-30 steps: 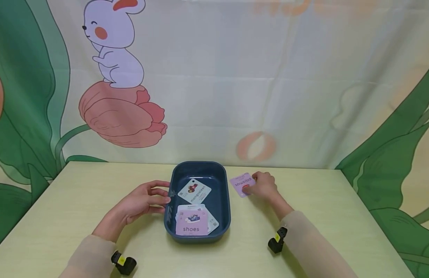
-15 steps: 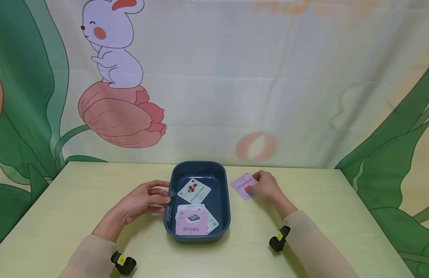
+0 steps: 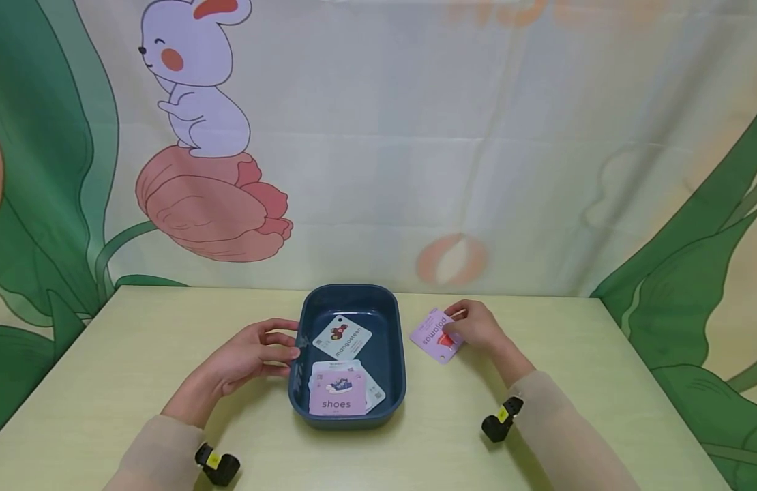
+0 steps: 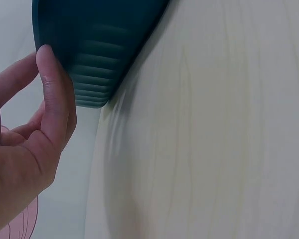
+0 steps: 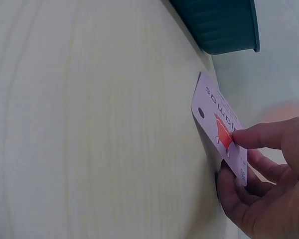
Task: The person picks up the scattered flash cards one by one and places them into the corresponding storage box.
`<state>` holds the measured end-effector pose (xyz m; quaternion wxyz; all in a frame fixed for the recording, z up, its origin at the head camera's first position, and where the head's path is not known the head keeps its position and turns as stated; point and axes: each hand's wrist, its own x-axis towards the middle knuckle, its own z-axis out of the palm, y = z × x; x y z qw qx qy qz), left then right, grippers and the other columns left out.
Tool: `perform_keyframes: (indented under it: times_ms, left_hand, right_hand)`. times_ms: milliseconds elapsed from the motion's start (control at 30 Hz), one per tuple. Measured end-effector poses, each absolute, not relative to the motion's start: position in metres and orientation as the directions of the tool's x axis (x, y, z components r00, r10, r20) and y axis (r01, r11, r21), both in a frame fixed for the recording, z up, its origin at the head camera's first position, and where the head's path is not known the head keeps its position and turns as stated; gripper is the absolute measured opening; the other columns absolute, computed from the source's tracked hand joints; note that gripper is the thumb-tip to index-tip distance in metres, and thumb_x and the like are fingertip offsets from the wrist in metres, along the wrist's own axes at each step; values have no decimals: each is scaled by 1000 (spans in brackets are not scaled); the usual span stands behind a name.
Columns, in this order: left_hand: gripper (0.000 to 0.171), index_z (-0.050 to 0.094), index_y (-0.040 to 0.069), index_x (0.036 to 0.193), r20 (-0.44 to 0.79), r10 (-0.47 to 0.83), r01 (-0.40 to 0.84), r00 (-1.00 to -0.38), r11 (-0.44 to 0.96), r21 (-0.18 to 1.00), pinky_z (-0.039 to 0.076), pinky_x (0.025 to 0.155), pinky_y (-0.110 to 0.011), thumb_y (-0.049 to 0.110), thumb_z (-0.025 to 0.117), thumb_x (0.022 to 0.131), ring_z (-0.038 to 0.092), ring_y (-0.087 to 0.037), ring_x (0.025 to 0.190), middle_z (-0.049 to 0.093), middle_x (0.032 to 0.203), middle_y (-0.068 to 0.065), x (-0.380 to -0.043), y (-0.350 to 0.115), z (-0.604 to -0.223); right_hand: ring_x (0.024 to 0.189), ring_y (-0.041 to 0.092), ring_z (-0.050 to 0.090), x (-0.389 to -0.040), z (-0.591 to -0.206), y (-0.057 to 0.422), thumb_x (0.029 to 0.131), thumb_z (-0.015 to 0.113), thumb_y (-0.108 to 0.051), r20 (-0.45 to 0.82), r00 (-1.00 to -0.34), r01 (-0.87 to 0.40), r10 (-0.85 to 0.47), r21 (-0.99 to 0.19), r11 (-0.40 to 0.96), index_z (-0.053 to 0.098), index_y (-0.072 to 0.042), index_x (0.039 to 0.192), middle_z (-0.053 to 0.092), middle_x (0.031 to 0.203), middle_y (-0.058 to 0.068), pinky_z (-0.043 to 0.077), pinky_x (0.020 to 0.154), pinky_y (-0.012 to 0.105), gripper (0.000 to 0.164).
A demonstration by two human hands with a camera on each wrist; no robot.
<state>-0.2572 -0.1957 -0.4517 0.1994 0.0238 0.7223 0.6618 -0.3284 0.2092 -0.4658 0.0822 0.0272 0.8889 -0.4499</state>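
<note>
My right hand pinches a lilac flash card marked "pajamas" between thumb and fingers, to the right of a dark blue tray. In the right wrist view the card is tilted, showing a red garment picture and a punched hole. My left hand touches the tray's left side with its fingertips, the fingers loosely bent. Inside the tray lie a white "mangosteen" card and, nearer me, a pink "shoes" card on top of white cards, partly hidden.
A pale wooden table carries everything. Behind its far edge hangs a printed curtain with a rabbit, a flower and leaves. Small black cameras are worn on both wrists.
My right hand has shifted slightly right, and the "pajamas" card has turned so more of its picture shows. The left hand and tray have stayed nearly still.
</note>
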Motion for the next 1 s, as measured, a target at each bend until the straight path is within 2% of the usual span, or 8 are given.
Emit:
perform_keyframes:
  times_ms: [433,700,1000]
  left_hand:
    - [65,37,0,152,-255,296,-228,-920,124,966,60,86,-38,5,71,96,65,-26,98,53,124,-21,-256,-196,-452]
    - [66,38,0,152,-259,292,-233,-920,123,965,60,86,-38,5,72,96,65,-26,99,53,125,-21,-257,-196,-453]
    - [65,37,0,152,-254,296,-228,-921,121,966,59,88,-38,5,71,96,65,-26,99,54,124,-21,-257,-195,-452]
  right_hand:
    - [81,24,66,-327,-468,220,94,68,-2,-234,-970,182,-71,-886,427,58,4,125,65,110,20,56,63,28,33]
    - [81,22,68,-325,-468,226,96,66,-4,-266,-958,221,-109,-922,318,56,3,128,67,110,19,57,65,29,35]
    - [88,23,69,-320,-460,231,98,64,-4,-259,-949,218,-178,-951,220,53,3,132,65,115,19,59,73,32,37]
